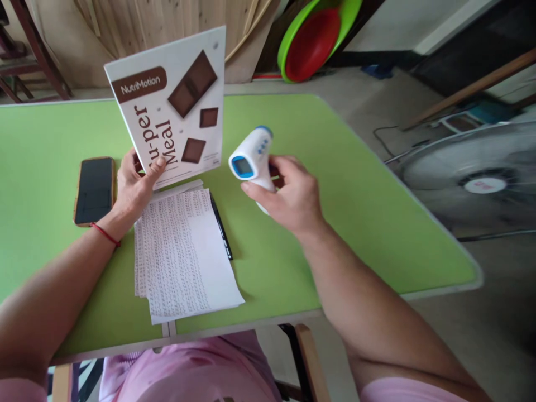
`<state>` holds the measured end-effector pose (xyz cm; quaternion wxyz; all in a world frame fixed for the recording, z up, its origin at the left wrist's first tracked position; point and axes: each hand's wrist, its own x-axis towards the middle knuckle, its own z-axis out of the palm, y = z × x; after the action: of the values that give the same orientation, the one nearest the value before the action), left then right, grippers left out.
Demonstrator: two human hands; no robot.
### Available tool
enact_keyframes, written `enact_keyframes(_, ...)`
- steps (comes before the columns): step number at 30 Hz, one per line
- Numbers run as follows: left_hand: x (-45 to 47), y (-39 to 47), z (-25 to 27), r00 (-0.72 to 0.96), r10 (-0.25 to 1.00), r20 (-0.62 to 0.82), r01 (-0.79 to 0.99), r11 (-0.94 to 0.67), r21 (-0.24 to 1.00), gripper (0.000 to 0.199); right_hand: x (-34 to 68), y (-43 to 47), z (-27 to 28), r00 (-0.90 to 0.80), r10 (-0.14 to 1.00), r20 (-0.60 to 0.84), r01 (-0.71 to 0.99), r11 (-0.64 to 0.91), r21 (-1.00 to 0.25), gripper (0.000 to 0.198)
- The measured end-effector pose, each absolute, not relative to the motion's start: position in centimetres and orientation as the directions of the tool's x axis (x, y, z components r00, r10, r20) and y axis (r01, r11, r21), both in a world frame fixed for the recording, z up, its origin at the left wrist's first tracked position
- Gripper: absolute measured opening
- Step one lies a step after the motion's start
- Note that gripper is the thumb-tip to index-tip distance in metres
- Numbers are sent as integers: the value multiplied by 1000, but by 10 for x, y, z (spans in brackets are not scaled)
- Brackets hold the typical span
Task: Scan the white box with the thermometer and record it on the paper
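My left hand [136, 187] grips the lower left corner of a white box [205, 142], thumb on its front face. The box stands tilted above the table, with "NutriMotion" and chocolate pieces printed on it. In my right hand [295, 192] is a white and blue infrared thermometer [253, 156], fingers wrapped round its handle. Its small screen faces me; I cannot make out a reading. Below the box lie handwritten sheets of paper [209, 245], and a black pen [221, 229] rests along their right edge.
A smartphone [95, 190] in an orange-brown case lies left of my left hand on the green table [360, 223]. Beyond the table's right edge stands a large fan [469, 173]. Green and red basins [314, 44] lean at the back. A wooden chair [31, 61] is at the far left.
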<state>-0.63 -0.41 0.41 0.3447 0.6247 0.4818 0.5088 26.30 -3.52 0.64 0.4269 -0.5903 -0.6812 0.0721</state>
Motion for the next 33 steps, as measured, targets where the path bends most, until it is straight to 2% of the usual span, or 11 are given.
enact_keyframes(2, -1, -9, 9, 38, 948, 317, 179, -319, 931, 44, 252, -46, 13, 77, 835, 546, 513, 436, -740, 25)
enact_keyframes(4, 2, -12, 12, 62, 949, 309, 143, -315, 938, 42, 240, -58, 16, -16, 878, 479, 165, 475, -864, 25)
enact_keyframes(6, 3, -14, 11, 98, 948, 302, 125, -313, 941, 42, 229, -68, 15, -116, 922, 368, -44, 366, -930, 28)
enact_keyframes(8, 3, -15, 10, 123, 945, 303, 128, -318, 940, 41, 221, -76, 11, -183, 946, 268, -131, 246, -960, 21)
enact_keyframes(12, 2, -14, 7, 133, 958, 256, 204, -279, 938, 41, 215, -79, 4, -235, 968, 83, -144, 50, -988, 19)
enact_keyframes(15, 2, -12, 7, 152, 951, 268, 289, -302, 908, 42, 213, -77, 2, -231, 973, -8, -137, -40, -990, 17)
enact_keyframes(20, 2, -11, 9, 159, 944, 289, 403, -329, 854, 40, 208, -77, 2, -219, 974, -53, -129, -83, -988, 19)
enact_keyframes(26, 1, -10, 8, 194, 941, 276, 349, -329, 877, 40, 203, -75, 2, -257, 962, -96, -217, -154, -964, 32)
enact_keyframes(33, 1, -10, 7, 189, 947, 261, 348, -313, 883, 40, 203, -73, -3, -261, 964, -51, -227, -113, -967, 34)
